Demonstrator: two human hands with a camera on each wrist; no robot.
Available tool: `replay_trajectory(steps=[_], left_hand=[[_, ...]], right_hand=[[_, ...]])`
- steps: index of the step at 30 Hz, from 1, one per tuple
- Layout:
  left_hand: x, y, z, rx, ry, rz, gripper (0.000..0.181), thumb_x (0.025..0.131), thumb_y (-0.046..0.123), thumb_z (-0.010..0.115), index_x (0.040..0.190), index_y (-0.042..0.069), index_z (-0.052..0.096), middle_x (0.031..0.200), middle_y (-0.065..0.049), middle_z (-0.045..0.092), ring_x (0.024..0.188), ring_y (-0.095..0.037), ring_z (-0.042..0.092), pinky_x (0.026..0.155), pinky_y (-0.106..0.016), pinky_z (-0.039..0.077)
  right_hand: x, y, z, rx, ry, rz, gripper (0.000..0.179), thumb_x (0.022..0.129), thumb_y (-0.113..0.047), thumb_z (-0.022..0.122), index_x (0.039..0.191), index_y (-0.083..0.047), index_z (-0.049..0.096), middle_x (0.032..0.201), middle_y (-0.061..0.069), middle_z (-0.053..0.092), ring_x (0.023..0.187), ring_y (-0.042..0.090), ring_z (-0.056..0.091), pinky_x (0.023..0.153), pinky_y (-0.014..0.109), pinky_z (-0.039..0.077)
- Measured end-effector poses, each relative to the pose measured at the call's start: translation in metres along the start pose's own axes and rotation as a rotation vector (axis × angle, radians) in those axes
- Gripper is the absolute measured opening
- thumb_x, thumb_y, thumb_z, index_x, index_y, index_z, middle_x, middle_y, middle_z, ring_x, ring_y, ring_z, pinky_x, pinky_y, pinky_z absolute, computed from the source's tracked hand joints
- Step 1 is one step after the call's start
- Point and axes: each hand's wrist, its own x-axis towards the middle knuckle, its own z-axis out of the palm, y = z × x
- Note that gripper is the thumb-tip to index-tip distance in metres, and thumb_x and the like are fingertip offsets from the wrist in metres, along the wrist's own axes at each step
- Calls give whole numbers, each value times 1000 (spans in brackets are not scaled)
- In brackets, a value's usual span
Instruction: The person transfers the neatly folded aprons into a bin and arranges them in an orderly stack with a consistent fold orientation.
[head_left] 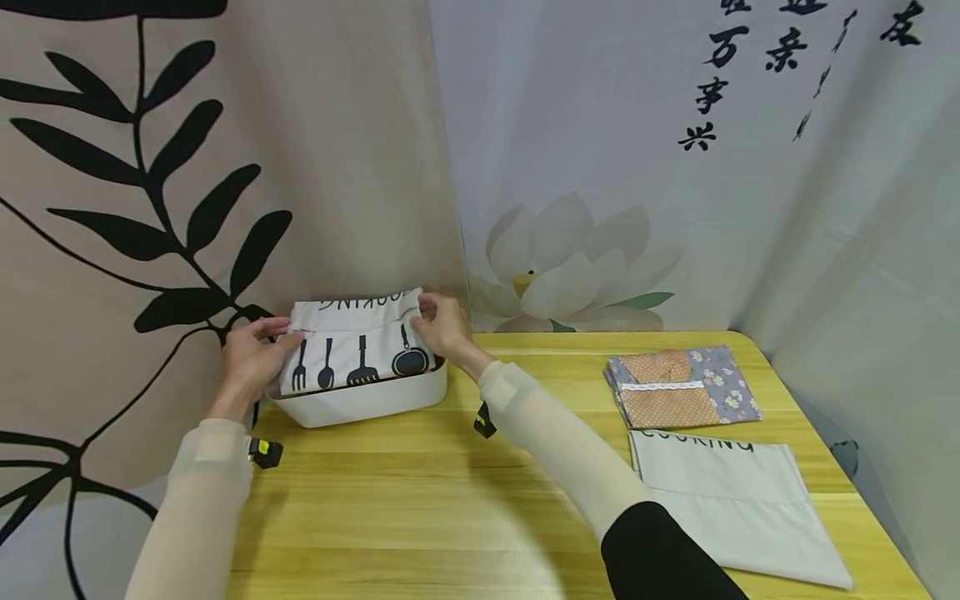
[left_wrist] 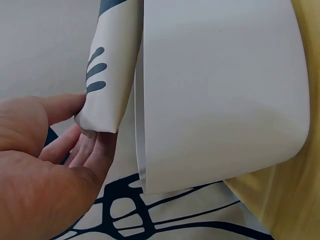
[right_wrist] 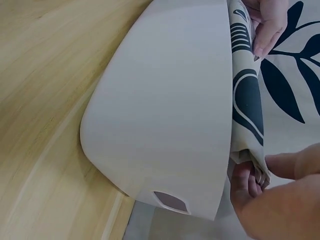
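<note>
A folded white cloth (head_left: pixel 363 350) printed with dark kitchen utensils and the word "COOKING" lies over the mouth of a white bin (head_left: pixel 367 402). My left hand (head_left: pixel 253 362) holds the cloth's left end, thumb on top and fingers beneath, as the left wrist view shows. At the opposite end my right hand (head_left: pixel 446 329) pinches a corner between thumb and fingers (right_wrist: pixel 241 187). From the side, the cloth (right_wrist: pixel 246 95) sits along the bin's rim, its lower part hidden behind the wall. An oval handle hole (right_wrist: pixel 171 202) shows in the bin's end.
On the wooden table (head_left: pixel 420 500), a folded floral and dotted cloth (head_left: pixel 682 387) with lace trim lies at the right. In front of it is another folded white cloth (head_left: pixel 738 508) with "COOKING" lettering. Printed curtains (head_left: pixel 360 167) hang close behind the bin.
</note>
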Motion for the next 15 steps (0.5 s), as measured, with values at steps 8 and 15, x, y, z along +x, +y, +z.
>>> replay_trajectory(steps=[8,15], left_hand=[[-5,-2,-2,28,-106,12,69,113,41,68,170,6,48,167,-25,57,148,-44,59,124,-59,53],[-9,-4,-5,79,-155,45,85,113,52,65,177,5,33,180,-28,39,161,-55,44,131,-72,41]], right_hand=[[-2,6,-3,-38,-101,-35,55,107,-15,78,158,0,62,140,19,74,123,30,69,109,45,63],[-4,9,-5,-7,-167,-32,68,106,-20,80,166,-5,53,163,19,63,134,34,74,110,45,66]])
